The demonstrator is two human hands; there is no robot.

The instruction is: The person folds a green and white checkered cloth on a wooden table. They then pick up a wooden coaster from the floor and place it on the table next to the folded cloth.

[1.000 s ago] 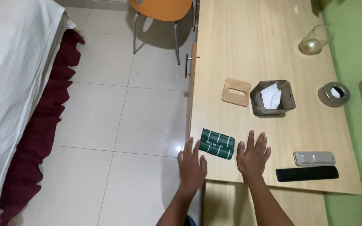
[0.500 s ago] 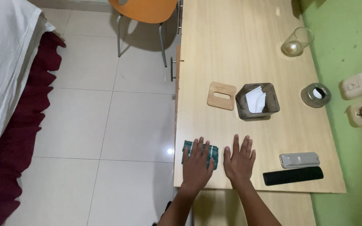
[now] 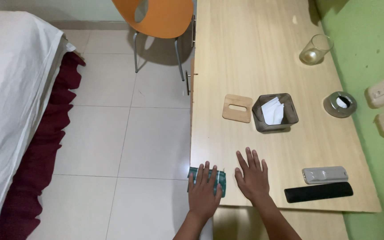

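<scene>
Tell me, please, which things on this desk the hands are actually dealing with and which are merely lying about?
In hand:
- green checked cloth, under the left hand at the desk's corner
- right hand, flat on the bare wood beside it

Lying about:
- wooden lid
- grey tissue box
- glass
- round metal dish
- grey remote
- black remote
- orange chair

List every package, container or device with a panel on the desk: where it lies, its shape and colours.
Green checked pouch: desk's near corner, under left hand.
Grey tissue box: mid-desk, square, white tissues.
Grey remote: near edge, oblong.
Black remote: beside it, longer.
</scene>
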